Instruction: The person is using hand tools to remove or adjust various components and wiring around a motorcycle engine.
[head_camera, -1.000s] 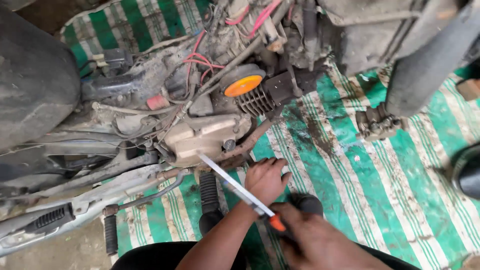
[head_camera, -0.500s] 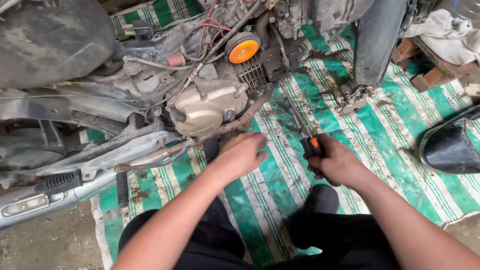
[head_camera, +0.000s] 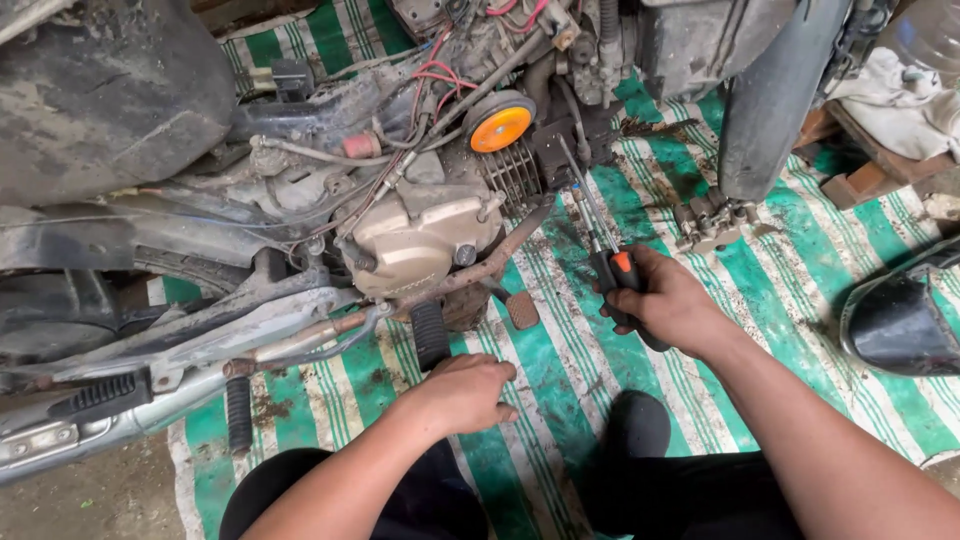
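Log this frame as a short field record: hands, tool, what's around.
setting: stripped motorcycle engine over a green-and-white striped mat
left hand: empty, fingers curled, resting on the mat just below the black footpeg
right hand: gripping a screwdriver with a black-and-orange handle, shaft pointing up toward the engine
nearby: orange round cap, small metal part on the mat, dark curved object at right
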